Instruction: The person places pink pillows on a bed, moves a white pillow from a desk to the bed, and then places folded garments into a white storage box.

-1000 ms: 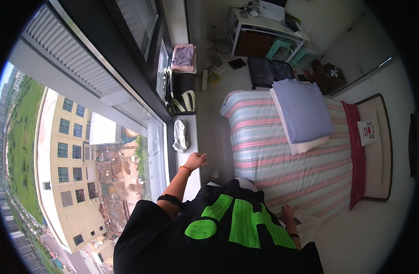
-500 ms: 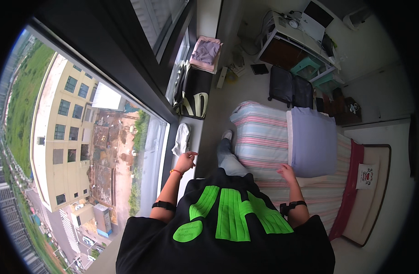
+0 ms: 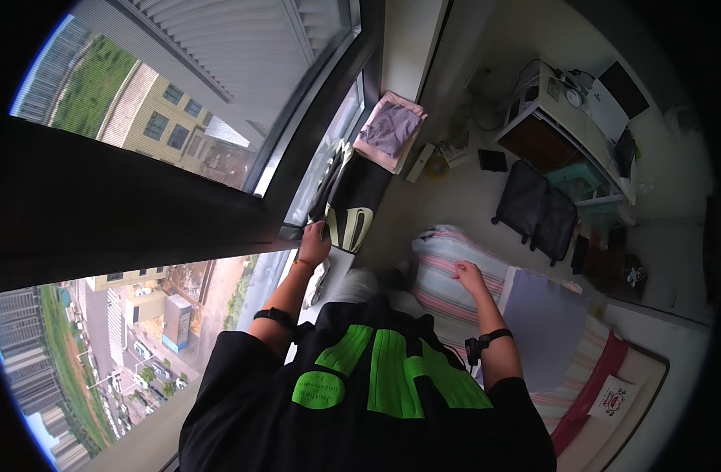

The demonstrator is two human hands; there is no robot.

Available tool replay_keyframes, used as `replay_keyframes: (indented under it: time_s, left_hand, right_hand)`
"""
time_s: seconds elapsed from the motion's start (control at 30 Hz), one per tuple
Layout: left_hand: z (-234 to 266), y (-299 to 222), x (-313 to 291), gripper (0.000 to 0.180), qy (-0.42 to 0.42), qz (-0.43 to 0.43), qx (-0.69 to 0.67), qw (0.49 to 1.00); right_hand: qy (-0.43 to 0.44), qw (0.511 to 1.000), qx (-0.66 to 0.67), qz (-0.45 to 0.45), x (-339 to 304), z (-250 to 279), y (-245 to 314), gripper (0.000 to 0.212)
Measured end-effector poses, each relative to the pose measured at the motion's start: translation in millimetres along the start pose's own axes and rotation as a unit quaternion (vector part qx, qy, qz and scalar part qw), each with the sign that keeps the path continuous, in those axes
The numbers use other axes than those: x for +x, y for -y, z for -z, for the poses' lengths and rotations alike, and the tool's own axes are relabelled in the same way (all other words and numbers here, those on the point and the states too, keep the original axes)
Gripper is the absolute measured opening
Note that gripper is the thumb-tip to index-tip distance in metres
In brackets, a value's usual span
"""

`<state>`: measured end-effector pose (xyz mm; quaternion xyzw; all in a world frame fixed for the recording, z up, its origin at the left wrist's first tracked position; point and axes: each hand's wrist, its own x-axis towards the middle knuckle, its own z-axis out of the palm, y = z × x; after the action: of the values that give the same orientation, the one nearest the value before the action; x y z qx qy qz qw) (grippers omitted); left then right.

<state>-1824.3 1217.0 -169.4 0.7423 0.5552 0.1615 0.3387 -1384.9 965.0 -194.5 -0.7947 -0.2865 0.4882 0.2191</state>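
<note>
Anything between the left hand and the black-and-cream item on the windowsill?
Nothing visible stands between the left hand and the black-and-cream item: the hand is right by its near end, though contact can't be told. The white cloth lies on the windowsill nearer the person, out of the way.

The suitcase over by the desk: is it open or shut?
Open: the suitcase's two dark halves lie spread side by side on the floor.

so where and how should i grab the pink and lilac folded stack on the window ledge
Probably by the pink layers, from the room side, supporting from below: they lie flat, that edge looks unobstructed, and the lilac cloth on top looks loose and rumpled.
</note>
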Motion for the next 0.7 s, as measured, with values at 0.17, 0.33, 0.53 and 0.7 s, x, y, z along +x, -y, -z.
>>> replay_keyframes:
  time_s: [0.17, 0.33, 0.53, 0.7]
  left_hand:
    - [-56.6, 62.3, 36.6, 0.053, -0.003, 0.226, -0.205, 0.952]
    - [-58.5, 76.6, 19.8, 0.044, 0.071, 0.480, -0.420, 0.767]
    - [-52.8, 83.3, 21.5, 0.063, 0.054, 0.486, -0.607, 0.626]
    - [-35.9, 23.6, 26.6, 0.065, 0.120, 0.434, -0.448, 0.773]
  right_hand:
    - [0.097, 0.987, -0.063, 0.115, 55.9, 18.1, 136.8, 0.030]
    - [0.071, 0.940, -0.248, 0.221, 120.4, 20.3, 259.1, 0.037]
    - [0.122, 0.910, -0.293, 0.266, 183.8, -39.1, 349.8, 0.049]
    - [0.134, 0.869, -0.307, 0.365, 241.6, -116.4, 363.0, 0.060]
